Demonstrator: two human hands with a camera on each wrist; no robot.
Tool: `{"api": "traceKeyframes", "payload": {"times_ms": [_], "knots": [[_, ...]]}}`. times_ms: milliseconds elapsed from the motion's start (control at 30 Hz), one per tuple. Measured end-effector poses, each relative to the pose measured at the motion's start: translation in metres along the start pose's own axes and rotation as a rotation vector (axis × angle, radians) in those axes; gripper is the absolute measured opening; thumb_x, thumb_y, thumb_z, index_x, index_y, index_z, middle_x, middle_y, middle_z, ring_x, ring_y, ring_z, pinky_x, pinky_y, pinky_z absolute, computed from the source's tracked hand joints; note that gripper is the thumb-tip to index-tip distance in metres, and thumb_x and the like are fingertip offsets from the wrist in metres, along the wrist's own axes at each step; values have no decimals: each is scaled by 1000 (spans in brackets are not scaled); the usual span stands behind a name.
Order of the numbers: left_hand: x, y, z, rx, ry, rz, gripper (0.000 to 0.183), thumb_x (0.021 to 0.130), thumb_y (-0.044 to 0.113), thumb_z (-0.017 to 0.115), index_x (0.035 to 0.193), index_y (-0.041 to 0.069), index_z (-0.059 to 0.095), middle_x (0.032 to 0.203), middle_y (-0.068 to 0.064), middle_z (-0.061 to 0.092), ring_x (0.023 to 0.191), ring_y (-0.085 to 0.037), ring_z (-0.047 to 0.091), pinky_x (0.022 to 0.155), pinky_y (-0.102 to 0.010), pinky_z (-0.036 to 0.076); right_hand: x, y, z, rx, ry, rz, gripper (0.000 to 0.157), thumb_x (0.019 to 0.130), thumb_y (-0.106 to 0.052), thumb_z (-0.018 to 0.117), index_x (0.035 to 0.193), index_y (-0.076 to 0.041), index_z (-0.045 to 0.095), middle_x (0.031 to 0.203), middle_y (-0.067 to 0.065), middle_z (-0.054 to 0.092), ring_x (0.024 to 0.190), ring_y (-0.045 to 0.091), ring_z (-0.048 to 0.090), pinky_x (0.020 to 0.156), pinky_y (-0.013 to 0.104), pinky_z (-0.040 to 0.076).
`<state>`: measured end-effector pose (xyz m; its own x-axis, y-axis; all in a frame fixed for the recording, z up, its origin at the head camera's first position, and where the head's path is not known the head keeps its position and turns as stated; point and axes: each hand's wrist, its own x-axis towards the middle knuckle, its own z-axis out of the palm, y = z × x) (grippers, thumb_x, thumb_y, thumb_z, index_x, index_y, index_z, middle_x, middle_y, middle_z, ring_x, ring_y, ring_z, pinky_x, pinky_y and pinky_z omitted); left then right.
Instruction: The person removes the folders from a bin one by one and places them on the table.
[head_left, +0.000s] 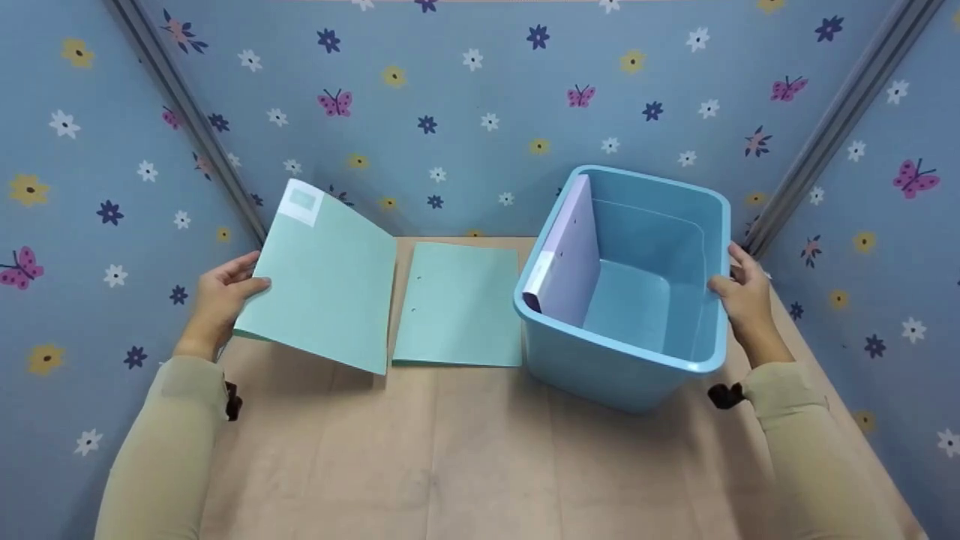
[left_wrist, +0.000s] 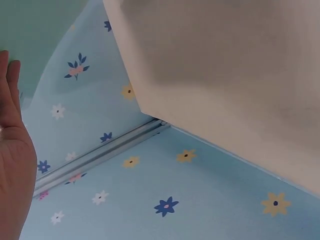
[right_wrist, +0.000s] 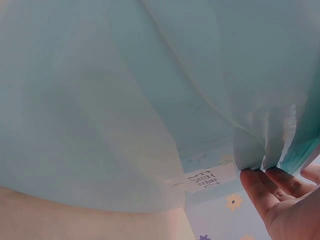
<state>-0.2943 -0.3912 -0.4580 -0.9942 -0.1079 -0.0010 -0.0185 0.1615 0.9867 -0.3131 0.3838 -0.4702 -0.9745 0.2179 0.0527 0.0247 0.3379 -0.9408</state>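
Note:
In the head view my left hand (head_left: 225, 296) pinches the left edge of a mint-green folder (head_left: 322, 277), thumb on its front. This folder is raised off the table at a slant and has a white label at its top left corner. My right hand (head_left: 746, 304) grips the right rim of a light-blue plastic bin (head_left: 622, 349), thumb over the rim and fingers outside. Inside the bin a lilac folder (head_left: 574, 259) stands against the left wall. The right wrist view shows the fingers against the bin's outer wall (right_wrist: 135, 135).
Another mint-green folder (head_left: 461, 307) with two punched holes lies on the wooden table (head_left: 435, 450), between the raised folder and the bin. Flowered blue walls (head_left: 480, 120) enclose the table at the back and sides, with grey metal strips (head_left: 187, 112) at the corners.

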Motion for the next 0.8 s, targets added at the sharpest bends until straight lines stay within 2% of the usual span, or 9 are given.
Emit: {"api": "traceKeyframes", "payload": {"times_ms": [167,267,400,500,567,600,633,700,800], "knots": [[2,-11,0,-41,1,-10,72,107,8,67,168,-4,31,106,24,73,93,3,72,77,-16,61,0,0,-1,-6,-2,5,85,98,-5,51,176,-14,17,169,28,41,143,39,54,86,15,52],[3,-16,2,-38,3,-18,72,107,8,67,168,-5,31,105,25,74,92,3,72,77,-16,61,-1,-1,-1,-16,-5,7,84,99,-6,50,176,-15,17,169,28,41,143,39,54,92,21,54],[4,-22,5,-39,5,-36,72,107,8,67,168,-4,31,105,25,73,93,3,71,78,-15,60,-2,-1,-1,-20,-4,15,83,100,-6,50,176,-16,17,169,28,41,144,40,53,110,41,56],[4,-24,7,-28,5,-36,70,108,7,65,168,-4,30,107,26,71,97,5,69,80,-13,59,-2,-2,0,-4,-8,20,84,101,-6,49,176,-16,15,171,28,38,148,44,49,120,58,48],[4,-25,9,-22,0,-30,70,108,7,64,168,-4,30,108,26,70,99,6,68,82,-12,58,-2,-2,0,6,-12,22,84,101,-6,48,177,-15,14,172,28,36,150,46,47,121,62,45],[4,-26,10,-26,-3,-28,70,108,7,64,168,-5,30,108,26,70,99,6,67,82,-12,57,-2,-2,0,6,-13,23,84,101,-6,48,177,-15,14,172,27,36,151,46,47,121,61,45],[4,-26,11,-37,-5,-33,70,108,6,64,168,-5,30,107,25,70,98,6,68,82,-12,57,-1,-1,-1,3,-13,24,83,101,-6,48,177,-16,14,172,28,36,150,45,48,120,56,49],[4,-25,13,-55,-11,-39,70,108,5,64,168,-6,30,107,24,71,97,5,69,81,-14,58,0,0,-1,-5,-12,24,83,101,-7,49,176,-15,15,171,28,37,145,40,52,111,40,57],[5,-29,15,-78,-14,-39,69,107,4,63,167,-7,31,106,23,73,95,3,71,79,-15,59,0,0,-2,-22,-11,23,82,101,-7,49,176,-15,16,168,29,40,138,32,55,94,20,56]]}}
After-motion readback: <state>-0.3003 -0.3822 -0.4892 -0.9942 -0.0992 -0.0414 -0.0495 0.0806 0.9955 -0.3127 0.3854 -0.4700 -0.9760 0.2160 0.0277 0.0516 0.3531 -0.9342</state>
